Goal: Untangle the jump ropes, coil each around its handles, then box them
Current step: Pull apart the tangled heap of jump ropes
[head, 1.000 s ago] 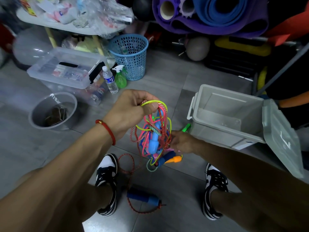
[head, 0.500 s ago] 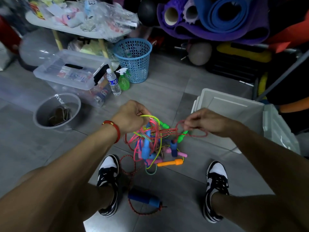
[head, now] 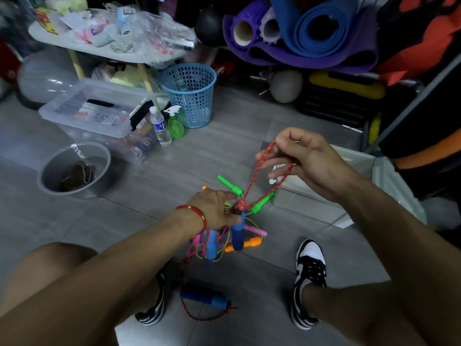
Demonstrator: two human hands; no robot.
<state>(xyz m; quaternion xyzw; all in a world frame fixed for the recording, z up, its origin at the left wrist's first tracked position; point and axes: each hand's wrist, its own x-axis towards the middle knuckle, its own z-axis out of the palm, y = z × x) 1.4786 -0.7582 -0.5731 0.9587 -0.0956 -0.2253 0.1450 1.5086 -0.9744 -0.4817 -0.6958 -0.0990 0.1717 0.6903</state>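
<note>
My left hand [head: 214, 208] grips a tangled bundle of jump ropes [head: 224, 238] low over the floor, with blue, pink, orange and green handles sticking out of it. My right hand [head: 301, 161] is raised up and to the right, pinching a loop of the red braided rope [head: 259, 176] that runs taut down to the knot at my left hand. Another blue handle [head: 204, 298] on the red rope lies on the floor between my shoes. The grey box [head: 311, 201] stands open at the right, partly hidden behind my right arm.
A blue mesh basket [head: 190, 93], a water bottle [head: 159, 126] and a green spray bottle [head: 175, 123] stand behind. A clear lidded bin [head: 97, 108] and a grey bucket [head: 74, 168] are at the left. Rolled mats [head: 299, 28] fill the back.
My right hand has risen up and to the right, drawing a red rope loop out of the tangle. My left hand has dropped lower with the bundle.
</note>
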